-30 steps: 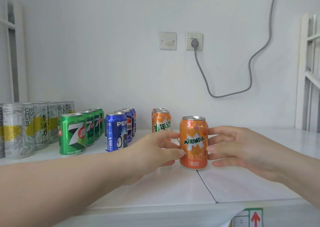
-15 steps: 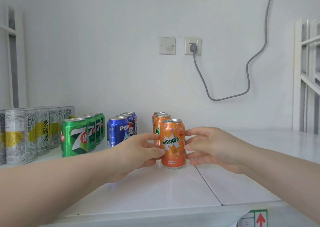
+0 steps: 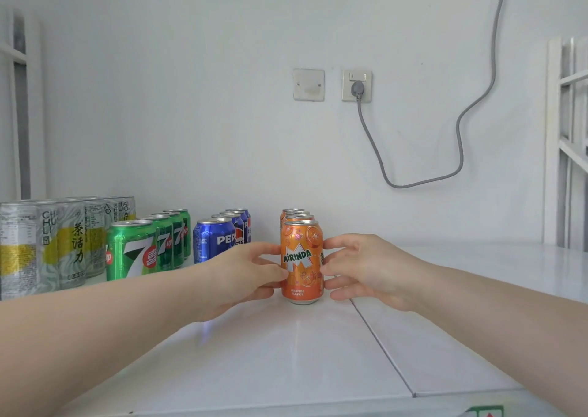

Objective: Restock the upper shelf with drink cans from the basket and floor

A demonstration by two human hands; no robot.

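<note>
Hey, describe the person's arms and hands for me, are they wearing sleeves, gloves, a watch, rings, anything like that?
Nothing is worn that shows. The left hand and right hand are bare, with no gloves and no rings visible on the fingers in view. Both forearms are uncovered right to the picture's edges: no sleeves, watch, bracelet or markings.
</note>
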